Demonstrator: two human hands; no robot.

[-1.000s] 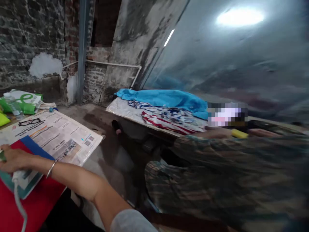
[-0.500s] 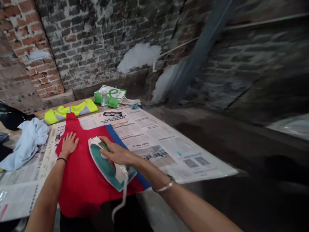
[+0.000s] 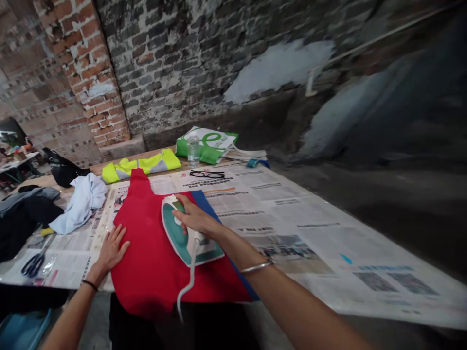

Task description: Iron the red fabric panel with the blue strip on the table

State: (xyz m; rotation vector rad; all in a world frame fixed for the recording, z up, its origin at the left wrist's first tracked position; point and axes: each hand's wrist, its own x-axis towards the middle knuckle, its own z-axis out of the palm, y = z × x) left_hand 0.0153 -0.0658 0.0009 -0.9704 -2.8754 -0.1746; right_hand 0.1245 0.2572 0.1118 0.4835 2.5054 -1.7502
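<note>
Iron (image 3: pixel 179 238) sits in my right hand (image 3: pixel 198 217), fingers curled round the handle, long axis slanting from ahead-left of those fingers to back-right, cord (image 3: pixel 191 277) trailing toward me. Left hand (image 3: pixel 112 249) is farther from it, loose, fingers spread on the left edge of the red garment (image 3: pixel 144 262); blue band (image 3: pixel 209 206) runs just right of the gripping fingers.

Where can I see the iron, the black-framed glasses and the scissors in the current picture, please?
Iron (image 3: pixel 178 238): head view, on its teal side.
Black-framed glasses (image 3: pixel 206 174): head view, around the middle of the frame.
Scissors (image 3: pixel 33 265): head view, on the dark handles.
</note>
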